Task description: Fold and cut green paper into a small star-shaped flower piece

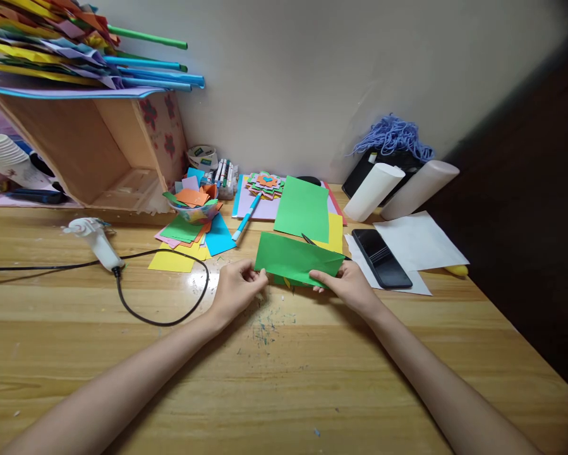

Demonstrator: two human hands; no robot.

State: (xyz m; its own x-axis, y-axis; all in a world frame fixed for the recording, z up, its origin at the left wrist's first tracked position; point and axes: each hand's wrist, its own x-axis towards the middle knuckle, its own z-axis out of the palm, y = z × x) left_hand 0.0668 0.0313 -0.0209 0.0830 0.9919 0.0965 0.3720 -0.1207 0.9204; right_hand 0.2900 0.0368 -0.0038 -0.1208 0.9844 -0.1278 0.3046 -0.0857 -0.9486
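Observation:
A sheet of green paper [296, 258] is held up just above the table between my two hands. My right hand [350, 287] grips its right end, thumb on top and fingers underneath. At the lower left corner, the curled fingers of my left hand [239, 285] pinch the edge. Dark pointed tips, seemingly scissors [307, 239], poke out behind the sheet; the rest is mostly hidden. Beyond it lie a larger green sheet [302, 208] and a yellow sheet [333, 232]. More green and yellow bits show below the held paper.
A glue gun [96, 243] with a looping black cable lies left. Paper scraps [184, 229], a bowl [196, 212] of cuttings and a blue marker [247, 217] sit ahead. To the right are a phone [381, 258], white paper [421, 240] and rolls [373, 191]. A box [163, 136] stands back left.

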